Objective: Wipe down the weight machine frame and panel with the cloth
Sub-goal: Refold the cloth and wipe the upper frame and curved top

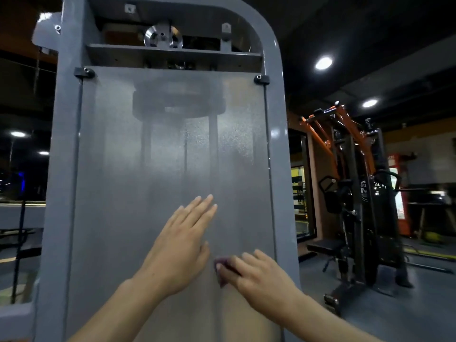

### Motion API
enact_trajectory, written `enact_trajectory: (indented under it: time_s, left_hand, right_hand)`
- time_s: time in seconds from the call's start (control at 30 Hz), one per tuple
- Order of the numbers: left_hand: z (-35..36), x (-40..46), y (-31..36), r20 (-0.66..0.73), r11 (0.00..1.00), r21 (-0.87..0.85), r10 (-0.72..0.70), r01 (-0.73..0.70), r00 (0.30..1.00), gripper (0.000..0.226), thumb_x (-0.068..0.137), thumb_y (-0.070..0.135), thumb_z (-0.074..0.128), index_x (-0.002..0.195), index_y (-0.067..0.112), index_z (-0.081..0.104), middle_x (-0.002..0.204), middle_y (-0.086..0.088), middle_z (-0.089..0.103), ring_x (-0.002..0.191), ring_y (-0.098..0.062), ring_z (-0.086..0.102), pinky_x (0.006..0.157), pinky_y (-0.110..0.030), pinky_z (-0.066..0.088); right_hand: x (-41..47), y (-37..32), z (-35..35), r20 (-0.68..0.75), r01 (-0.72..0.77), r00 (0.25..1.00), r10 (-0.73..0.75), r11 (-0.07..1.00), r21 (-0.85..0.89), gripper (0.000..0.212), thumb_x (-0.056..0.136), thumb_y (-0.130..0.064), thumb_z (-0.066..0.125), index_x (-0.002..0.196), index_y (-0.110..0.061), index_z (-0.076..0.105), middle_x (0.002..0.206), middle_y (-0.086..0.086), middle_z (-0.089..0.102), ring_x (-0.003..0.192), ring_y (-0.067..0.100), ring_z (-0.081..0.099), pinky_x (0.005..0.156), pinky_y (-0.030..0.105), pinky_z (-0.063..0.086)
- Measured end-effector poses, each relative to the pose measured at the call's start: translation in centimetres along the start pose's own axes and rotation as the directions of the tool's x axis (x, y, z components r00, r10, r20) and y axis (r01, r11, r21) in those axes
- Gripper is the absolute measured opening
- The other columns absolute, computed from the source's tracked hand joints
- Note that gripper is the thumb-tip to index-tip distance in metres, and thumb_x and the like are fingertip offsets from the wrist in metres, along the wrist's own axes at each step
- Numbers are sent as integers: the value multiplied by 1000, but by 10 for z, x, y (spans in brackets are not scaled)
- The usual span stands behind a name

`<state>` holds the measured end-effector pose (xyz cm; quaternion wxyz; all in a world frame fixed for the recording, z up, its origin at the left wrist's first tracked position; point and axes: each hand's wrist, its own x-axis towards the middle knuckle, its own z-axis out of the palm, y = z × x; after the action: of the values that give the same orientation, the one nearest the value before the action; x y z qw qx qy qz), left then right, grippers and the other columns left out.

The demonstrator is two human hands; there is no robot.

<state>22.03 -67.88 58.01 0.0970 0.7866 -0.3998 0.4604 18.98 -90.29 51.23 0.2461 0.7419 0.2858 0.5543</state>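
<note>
Purple and small, the crumpled cloth sits against the lower part of the frosted, translucent grey panel, pressed there under the right hand, whose fingers lie over it; motion blur hides how tightly they curl. The left hand rests just beside it, flat on the panel with fingers straight and together, holding nothing. Around the panel runs the grey painted steel frame with a rounded top corner; a silver metal pulley shows in the opening above. Well off to the right stands an orange-and-black gym machine under round ceiling lights.
</note>
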Motion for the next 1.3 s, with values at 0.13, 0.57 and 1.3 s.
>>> enact_trajectory:
  time_s: [0.13,0.57,1.3]
  left_hand:
    - [7,6,13,26,1000,-10,24,-24,999,77,91,27,49,163,27,20,169,17,2,155,-1,-5,125,-31,3]
    - [40,20,46,156,1000,2,16,-16,988,79,94,26,53,163,26,14,169,13,-4,155,-5,-11,128,-34,1]
    - [41,21,82,256,984,85,-175,158,951,81,95,23,60,163,21,16,168,10,-16,155,-10,-16,127,-35,-2]
  right_hand:
    - [-30,-5,-2,-8,18,1000,-18,1000,10,32,110,-25,39,104,-26,71,101,-7,66,73,14,59,61,29,47]
    - [-107,7,-41,50,-536,841,539,818,210,23,86,-28,52,105,-37,62,108,-16,59,57,9,58,37,25,43]
    - [-94,42,-19,81,-692,688,721,618,372,20,94,-25,63,110,-36,69,101,-14,58,74,6,58,60,25,53]
